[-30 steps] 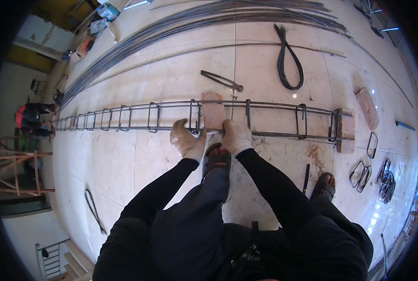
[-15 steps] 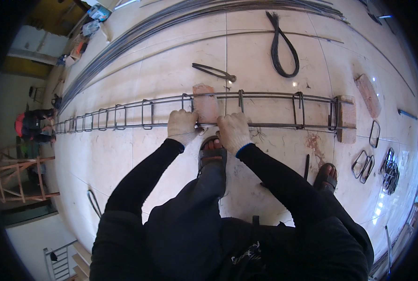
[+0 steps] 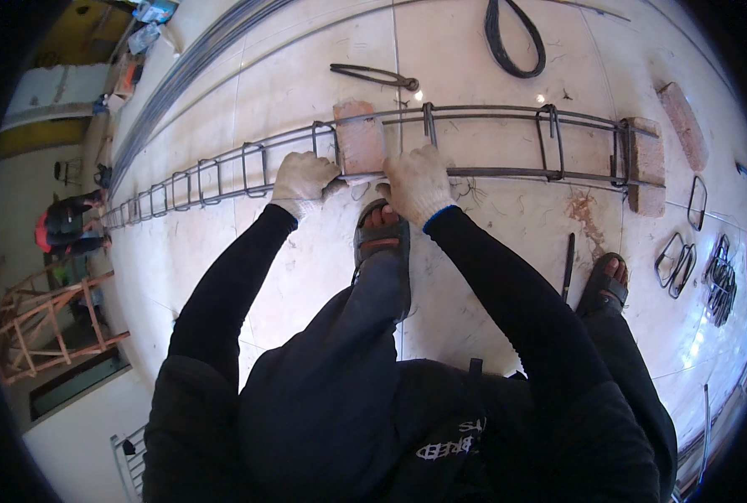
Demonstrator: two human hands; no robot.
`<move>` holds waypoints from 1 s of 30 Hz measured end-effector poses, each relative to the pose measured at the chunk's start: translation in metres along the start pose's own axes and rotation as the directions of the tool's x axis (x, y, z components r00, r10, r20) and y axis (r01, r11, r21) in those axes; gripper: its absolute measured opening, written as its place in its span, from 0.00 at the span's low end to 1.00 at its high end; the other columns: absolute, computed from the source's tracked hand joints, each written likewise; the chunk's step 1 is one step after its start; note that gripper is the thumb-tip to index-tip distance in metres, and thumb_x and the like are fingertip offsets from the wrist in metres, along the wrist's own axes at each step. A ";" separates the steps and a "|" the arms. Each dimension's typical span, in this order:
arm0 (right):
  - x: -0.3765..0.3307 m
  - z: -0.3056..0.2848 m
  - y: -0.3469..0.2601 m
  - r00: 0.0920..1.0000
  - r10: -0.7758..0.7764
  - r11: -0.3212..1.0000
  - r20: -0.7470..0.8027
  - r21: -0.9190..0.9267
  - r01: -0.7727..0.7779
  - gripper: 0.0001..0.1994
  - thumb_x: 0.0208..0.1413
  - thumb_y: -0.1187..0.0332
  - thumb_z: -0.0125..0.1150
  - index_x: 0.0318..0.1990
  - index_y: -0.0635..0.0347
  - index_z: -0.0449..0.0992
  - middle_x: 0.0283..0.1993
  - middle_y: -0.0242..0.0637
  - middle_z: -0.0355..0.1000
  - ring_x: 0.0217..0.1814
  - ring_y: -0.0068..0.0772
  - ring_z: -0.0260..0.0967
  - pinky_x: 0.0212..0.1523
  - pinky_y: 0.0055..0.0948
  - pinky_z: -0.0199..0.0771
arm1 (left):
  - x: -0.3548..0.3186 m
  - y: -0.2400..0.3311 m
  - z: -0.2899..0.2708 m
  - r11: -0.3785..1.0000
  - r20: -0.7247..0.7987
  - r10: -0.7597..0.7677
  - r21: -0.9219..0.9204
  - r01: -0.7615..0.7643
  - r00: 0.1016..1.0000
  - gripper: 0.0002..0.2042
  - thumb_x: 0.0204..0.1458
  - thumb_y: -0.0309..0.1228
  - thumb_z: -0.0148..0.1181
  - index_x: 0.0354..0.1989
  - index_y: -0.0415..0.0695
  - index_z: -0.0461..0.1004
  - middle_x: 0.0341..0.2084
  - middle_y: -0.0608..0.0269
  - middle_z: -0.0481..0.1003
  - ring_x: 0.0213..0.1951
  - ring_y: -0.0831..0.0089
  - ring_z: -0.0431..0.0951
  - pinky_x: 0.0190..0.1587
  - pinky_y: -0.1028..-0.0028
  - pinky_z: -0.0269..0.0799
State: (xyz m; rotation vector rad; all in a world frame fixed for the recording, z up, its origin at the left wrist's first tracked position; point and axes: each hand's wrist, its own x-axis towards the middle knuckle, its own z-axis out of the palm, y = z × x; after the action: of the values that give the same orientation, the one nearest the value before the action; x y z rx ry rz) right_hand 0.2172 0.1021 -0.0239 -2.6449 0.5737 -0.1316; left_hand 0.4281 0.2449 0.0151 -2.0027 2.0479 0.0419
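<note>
A long rebar cage (image 3: 507, 173), made of thin bars with rectangular stirrups, runs from side to side in front of me. My left hand (image 3: 305, 180), in a whitish knit glove, is closed on the near bar just left of a reddish brick (image 3: 358, 134) under the cage. The gloved right hand (image 3: 419, 180) is closed round the same bar, to the right of that brick. The fingertips of both are partly hidden. Beyond the cage lie dark pincers (image 3: 373, 77). Another brick (image 3: 648, 163) supports the cage's right end.
A loop of tie wire (image 3: 511, 42) and long steel rods (image 3: 197, 63) lie farther off. To the right are a loose brick (image 3: 683, 126) and a pile of stirrups (image 3: 721, 277). A co-worker (image 3: 67, 222) bends at the cage's far left end, near a wooden frame (image 3: 46, 327).
My hands are farther apart; the left has shifted left along the near bar, away from the brick. The whole view has tilted, so the cage sits higher in it.
</note>
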 end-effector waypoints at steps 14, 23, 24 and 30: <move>-0.015 0.034 -0.006 0.956 0.048 0.995 -0.289 0.103 -0.019 0.19 0.47 0.56 0.78 0.40 0.56 0.79 0.40 0.41 0.76 0.52 0.44 0.75 0.64 0.43 0.64 | 0.008 -0.003 0.002 0.997 0.055 0.043 -0.062 -0.040 0.998 0.15 0.56 0.51 0.65 0.30 0.53 0.83 0.27 0.61 0.82 0.33 0.56 0.83 0.35 0.53 0.73; -0.009 0.010 -0.007 0.999 0.030 0.999 -0.012 0.029 -0.030 0.17 0.50 0.56 0.76 0.40 0.56 0.81 0.38 0.40 0.80 0.48 0.42 0.79 0.59 0.41 0.69 | 0.002 0.007 0.001 0.969 0.084 -0.205 -0.119 0.214 0.975 0.18 0.50 0.55 0.69 0.36 0.54 0.86 0.30 0.63 0.84 0.37 0.56 0.85 0.37 0.56 0.77; -0.006 0.002 -0.007 0.999 0.035 0.999 0.026 0.016 -0.035 0.16 0.50 0.56 0.76 0.40 0.56 0.82 0.38 0.40 0.81 0.47 0.43 0.80 0.58 0.41 0.70 | 0.000 0.003 0.007 0.955 0.037 -0.203 -0.213 0.207 0.978 0.17 0.49 0.53 0.71 0.36 0.53 0.86 0.31 0.63 0.84 0.37 0.56 0.85 0.38 0.57 0.77; 0.017 -0.051 -0.012 0.905 0.058 0.990 0.422 0.093 -0.107 0.16 0.52 0.57 0.73 0.40 0.61 0.83 0.39 0.46 0.83 0.49 0.50 0.82 0.56 0.48 0.77 | -0.005 -0.001 0.025 0.736 -0.058 -0.297 -0.649 0.190 0.953 0.10 0.49 0.33 0.73 0.40 0.47 0.85 0.34 0.58 0.84 0.39 0.57 0.85 0.43 0.61 0.79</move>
State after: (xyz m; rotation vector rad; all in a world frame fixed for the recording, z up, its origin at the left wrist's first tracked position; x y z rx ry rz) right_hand 0.2284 0.0849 0.0275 -2.4251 0.5104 0.4100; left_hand 0.4331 0.2553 -0.0076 -2.7493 2.0090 0.6333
